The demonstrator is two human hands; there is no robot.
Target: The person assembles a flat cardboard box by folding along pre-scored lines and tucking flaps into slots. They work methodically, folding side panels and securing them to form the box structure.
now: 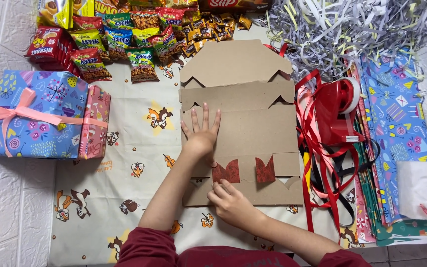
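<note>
Flat unfolded cardboard box (245, 123) on patterned cloth (124, 148), long axis running away from the person, pointed flap farthest, left hand (201, 129) spread flat on its middle, right hand (229, 200) curled, fingertips pinching near flap, wrapped gift (40, 113) left, tape dispenser (339, 109) right.

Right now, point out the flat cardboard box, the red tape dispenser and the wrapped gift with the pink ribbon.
flat cardboard box (253, 126), head view, bare middle panel.
red tape dispenser (337, 111), head view, red body.
wrapped gift (50, 99), head view, blue top face above the pink ribbon.
</note>
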